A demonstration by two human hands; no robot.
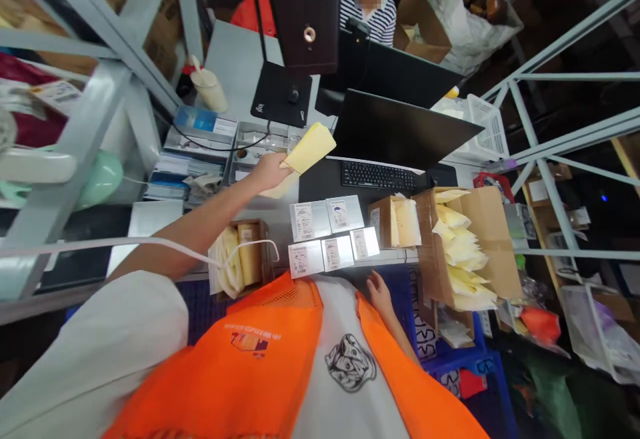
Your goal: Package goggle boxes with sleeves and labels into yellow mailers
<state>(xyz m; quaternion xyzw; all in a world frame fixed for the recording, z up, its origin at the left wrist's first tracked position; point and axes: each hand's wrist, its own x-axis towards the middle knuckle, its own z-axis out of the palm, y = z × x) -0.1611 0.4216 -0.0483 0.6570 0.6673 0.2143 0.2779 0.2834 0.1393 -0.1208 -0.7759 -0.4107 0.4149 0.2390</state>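
The envelope (311, 149), yellow, is raised over the desk (276, 216), left of the keyboard (377, 176) and beyond the five white boxes (305, 258). The left hand (270, 171) pinches it at its near, left-hand end, thumb and fingers closed on that end, the rest sticking out unsupported. It looks like paper, perhaps padded, so it should be light, fairly soft and apt to bend, though it holds its shape here; whether anything is inside cannot be told. The surface is probably smooth but not truly slippery, and hardly fragile beyond creasing or tearing. A pinch at one end should be enough, with the middle or both long edges a steadier hold if it sags. The right hand (380, 290) is relaxed, fingers loosely bent, with nothing visible in it, near the desk's front edge, just below the boxes.
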